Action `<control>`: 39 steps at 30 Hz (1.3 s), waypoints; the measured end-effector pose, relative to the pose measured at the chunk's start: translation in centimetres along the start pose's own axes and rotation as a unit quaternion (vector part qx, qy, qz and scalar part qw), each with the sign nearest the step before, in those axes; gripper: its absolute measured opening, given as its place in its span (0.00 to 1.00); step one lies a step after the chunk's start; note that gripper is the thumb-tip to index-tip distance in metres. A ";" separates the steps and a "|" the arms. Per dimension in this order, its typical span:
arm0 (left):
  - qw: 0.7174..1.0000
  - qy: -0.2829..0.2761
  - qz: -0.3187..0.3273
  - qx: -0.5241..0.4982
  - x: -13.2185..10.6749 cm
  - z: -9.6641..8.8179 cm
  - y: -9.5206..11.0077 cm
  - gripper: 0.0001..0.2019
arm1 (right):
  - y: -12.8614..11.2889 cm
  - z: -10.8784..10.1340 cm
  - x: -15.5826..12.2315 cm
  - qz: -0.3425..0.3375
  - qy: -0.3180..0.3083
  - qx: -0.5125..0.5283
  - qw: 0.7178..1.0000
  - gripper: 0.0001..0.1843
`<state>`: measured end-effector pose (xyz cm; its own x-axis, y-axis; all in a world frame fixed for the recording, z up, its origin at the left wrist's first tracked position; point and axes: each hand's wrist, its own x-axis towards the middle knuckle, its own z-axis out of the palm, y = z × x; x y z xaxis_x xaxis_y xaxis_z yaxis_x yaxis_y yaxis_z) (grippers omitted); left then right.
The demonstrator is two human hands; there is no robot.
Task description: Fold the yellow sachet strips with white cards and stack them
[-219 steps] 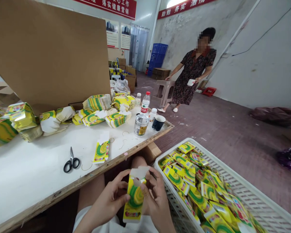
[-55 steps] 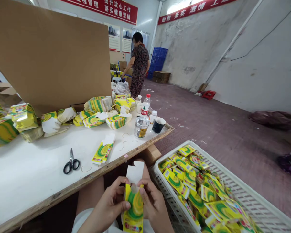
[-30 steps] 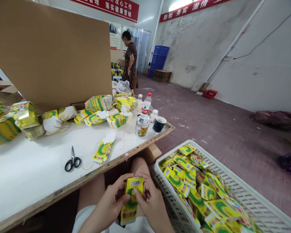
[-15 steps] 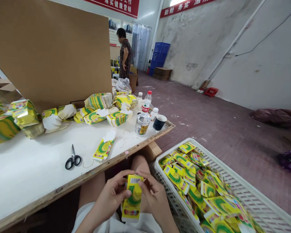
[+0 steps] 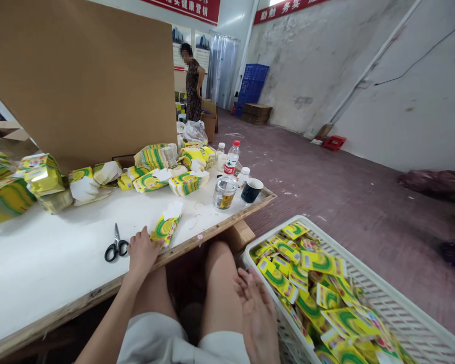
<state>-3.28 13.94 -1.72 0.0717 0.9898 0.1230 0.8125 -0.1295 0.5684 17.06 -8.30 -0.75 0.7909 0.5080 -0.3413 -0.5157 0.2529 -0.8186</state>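
A flattish yellow-green carton point(image 5: 167, 227) with white flaps lies near the table's front edge. My left hand point(image 5: 143, 251) is at its lower left end, fingers bent and thumb against it; the fingertips are partly hidden. Black-handled scissors point(image 5: 116, 247) lie just left of that hand. My right hand point(image 5: 256, 308) is over my lap beside the basket, slightly blurred, its fingers stretched out and holding nothing. The white plastic basket point(image 5: 349, 242) on my right holds many yellow cartons, one of them a carton point(image 5: 323, 263) lying on top of the pile.
Stacks of yellow cartons point(image 5: 157, 155) line the back of the white table point(image 5: 60, 253), before a large cardboard sheet point(image 5: 83, 81). At the right corner stand a red-capped bottle point(image 5: 232, 159), a clear jar point(image 5: 225, 193) and a dark mug point(image 5: 252, 191). A person point(image 5: 194, 86) stands farther back.
The carton that both hands held over my lap has left them, and another carton now lies on the basket pile. My left hand has moved to the carton on the table; my right hand has opened.
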 end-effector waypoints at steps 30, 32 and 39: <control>0.841 -0.297 0.098 -0.441 -13.6 -3.7 7.4 0.10 | 0.1 3.4 -4.9 -0.254 -0.199 -0.313 0.893 0.15; 0.774 -0.369 0.065 -0.510 -13.6 -3.6 7.7 0.14 | 0.3 3.4 -5.3 -0.230 -0.190 -0.274 0.914 0.14; 0.643 -0.445 -0.040 -0.622 -14.2 -2.3 8.5 0.22 | 0.7 3.0 -5.8 -0.251 -0.215 -0.262 0.907 0.08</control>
<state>1.33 -1.39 3.20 0.8104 0.5670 -0.1472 -0.2177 0.5248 0.8229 11.15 -8.61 2.06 0.6232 0.7394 0.2546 0.1907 0.1720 -0.9665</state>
